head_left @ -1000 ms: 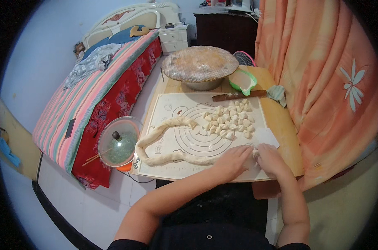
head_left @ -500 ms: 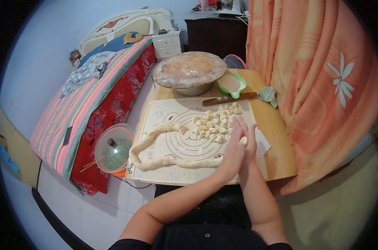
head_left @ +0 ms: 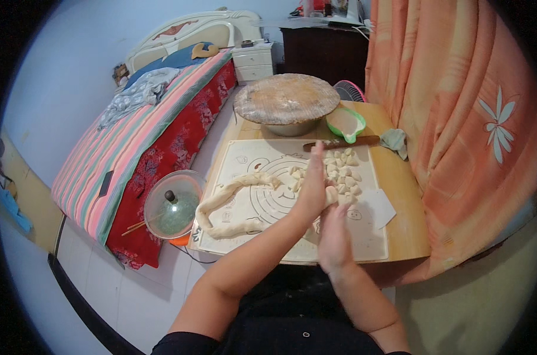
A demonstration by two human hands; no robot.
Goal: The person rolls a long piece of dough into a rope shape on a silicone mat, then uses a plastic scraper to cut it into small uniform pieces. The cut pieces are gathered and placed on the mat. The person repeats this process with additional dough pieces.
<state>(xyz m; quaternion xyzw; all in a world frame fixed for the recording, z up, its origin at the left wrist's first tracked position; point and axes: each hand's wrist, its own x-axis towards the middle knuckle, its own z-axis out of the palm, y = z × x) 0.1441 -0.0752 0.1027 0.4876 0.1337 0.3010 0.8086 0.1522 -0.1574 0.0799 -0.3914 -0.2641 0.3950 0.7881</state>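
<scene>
My left hand [head_left: 313, 190] is held on edge over the mat, its fingers straight and pointing away from me. Facing it, my right hand [head_left: 335, 236] sits nearer my body, somewhat blurred. A pale piece of dough [head_left: 330, 195] is pressed between the two palms. Beyond and right of the hands, several small cut dough pieces [head_left: 344, 171] lie in a cluster. A long dough rope [head_left: 212, 204] curves across the left of the printed white mat [head_left: 236, 157]; its near end passes behind my left forearm.
A dark wooden rolling pin [head_left: 363, 141] lies behind the pieces, beside a green bowl [head_left: 346, 123] of flour. A large pot with a round woven cover [head_left: 286, 97] stands at the back. Right are a cloth [head_left: 394, 143] and white card [head_left: 376, 208]; left, a lidded glass bowl [head_left: 174, 207].
My hands have slid against each other: the left has gone farther away, the right has drawn back toward me. The whole view has shifted slightly.
</scene>
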